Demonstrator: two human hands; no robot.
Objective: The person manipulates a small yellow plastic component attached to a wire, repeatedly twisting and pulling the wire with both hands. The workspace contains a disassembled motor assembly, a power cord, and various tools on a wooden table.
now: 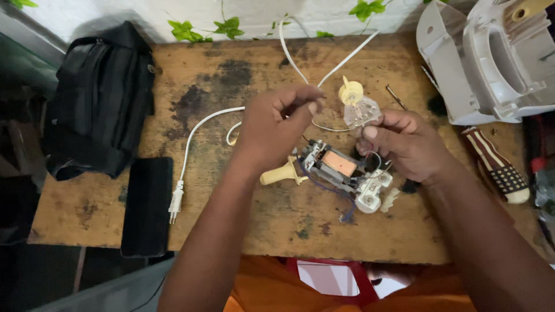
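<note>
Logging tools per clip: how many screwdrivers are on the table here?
1. The striped-handled screwdriver lies at the table's right edge, below the white plastic housing, right of the right hand. Clutter at the far right could hide more.

The workbench (243, 231) is tan wood with dark blotchy stains. The power cord (199, 124) and its plug (175, 202) are white. The motor assembly (338, 170) has a copper-orange coil, grey metal frame, blue wiring and a cream shaft (277, 174). The small gear (351, 92) is pale yellow above a translucent clear bracket (361, 112). The appliance housing (491, 58) is off-white. The screwdriver handle (497, 164) is dark brown with cream stripes and dots. The bag (98, 104) and phone (147, 205) are black.
</note>
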